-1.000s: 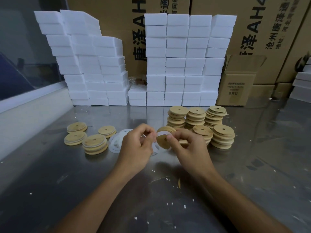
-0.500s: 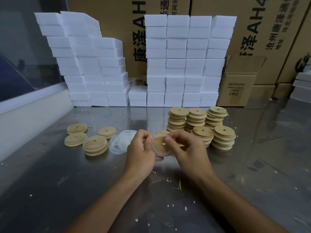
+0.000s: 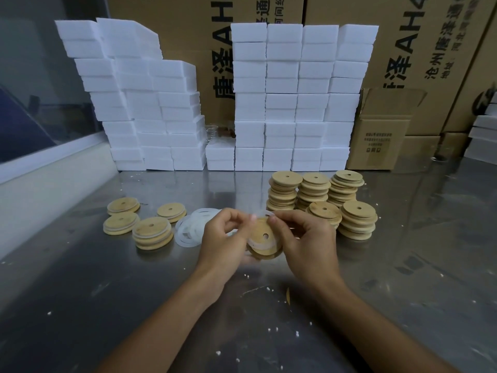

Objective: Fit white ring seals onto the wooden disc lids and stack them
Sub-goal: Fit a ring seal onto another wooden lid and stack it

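Observation:
Just above the steel table, my left hand (image 3: 224, 239) and my right hand (image 3: 304, 238) together hold one wooden disc lid (image 3: 265, 242) with a centre hole. A white ring seal (image 3: 259, 214) is stretched over the lid's top edge, pinched by the fingertips of both hands. A loose pile of white ring seals (image 3: 191, 228) lies just left of my left hand. Lids with seals on them sit in low stacks (image 3: 152, 232) at the left. Taller stacks of bare wooden lids (image 3: 320, 195) stand behind and right of my right hand.
Walls of white foam blocks (image 3: 290, 98) line the back of the table, with cardboard cartons (image 3: 382, 130) behind and to the right. A white ledge (image 3: 40, 184) runs along the left side. White crumbs dot the steel table (image 3: 134, 305).
The lid has turned from edge-on to facing me and dropped slightly. Both hands' fingertips have moved to the lid's top edge, pulling the ring seal over it.

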`<state>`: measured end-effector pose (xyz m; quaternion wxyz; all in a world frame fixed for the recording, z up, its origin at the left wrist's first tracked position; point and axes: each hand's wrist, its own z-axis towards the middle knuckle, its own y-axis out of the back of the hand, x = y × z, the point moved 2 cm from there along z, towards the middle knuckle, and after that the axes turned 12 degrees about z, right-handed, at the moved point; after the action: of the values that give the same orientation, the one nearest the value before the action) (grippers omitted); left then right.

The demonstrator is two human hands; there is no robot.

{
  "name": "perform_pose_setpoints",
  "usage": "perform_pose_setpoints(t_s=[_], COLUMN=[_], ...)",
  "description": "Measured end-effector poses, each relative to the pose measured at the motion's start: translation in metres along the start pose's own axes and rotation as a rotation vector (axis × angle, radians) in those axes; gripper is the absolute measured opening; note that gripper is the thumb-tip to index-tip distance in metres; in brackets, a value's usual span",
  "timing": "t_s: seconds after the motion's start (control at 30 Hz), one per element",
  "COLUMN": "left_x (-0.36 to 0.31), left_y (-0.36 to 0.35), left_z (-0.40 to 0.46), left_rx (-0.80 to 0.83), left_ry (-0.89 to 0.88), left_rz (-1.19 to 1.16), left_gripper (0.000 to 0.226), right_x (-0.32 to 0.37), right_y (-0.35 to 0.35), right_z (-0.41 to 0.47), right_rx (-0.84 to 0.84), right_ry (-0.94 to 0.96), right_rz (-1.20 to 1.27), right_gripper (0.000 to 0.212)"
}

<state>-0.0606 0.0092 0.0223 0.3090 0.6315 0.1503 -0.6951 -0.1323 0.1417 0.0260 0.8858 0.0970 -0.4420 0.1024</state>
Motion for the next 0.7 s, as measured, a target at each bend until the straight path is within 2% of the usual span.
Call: perform_pose_setpoints(t_s=[0.07, 0.17, 0.47, 0.7], left_x=[-0.002, -0.003, 0.001, 0.002], left_y=[-0.001, -0.001, 0.007, 0.009], left_z=[-0.002, -0.002, 0.005, 0.004], left_rx=[0.031, -0.009, -0.038, -0.066], left_ry=[0.035, 0.054, -0.006, -0.023], left_rz=[-0.062, -0.125, -0.044, -0.003], left_gripper=[0.009, 0.008, 0.013, 0.006], right_x=[0.001, 0.0, -0.005, -0.004], right_y=[0.001, 0.001, 0.004, 0.004], right_z=[0.0, 0.0, 0.007, 0.006], right_rx=[0.004, 0.014, 0.093, 0.102], right_ry=[0.009, -0.007, -0.153, -0.159], right_rz=[0.008, 0.035, 0.127, 0.112], right_gripper=[0.015, 0.014, 0.012, 0.011])
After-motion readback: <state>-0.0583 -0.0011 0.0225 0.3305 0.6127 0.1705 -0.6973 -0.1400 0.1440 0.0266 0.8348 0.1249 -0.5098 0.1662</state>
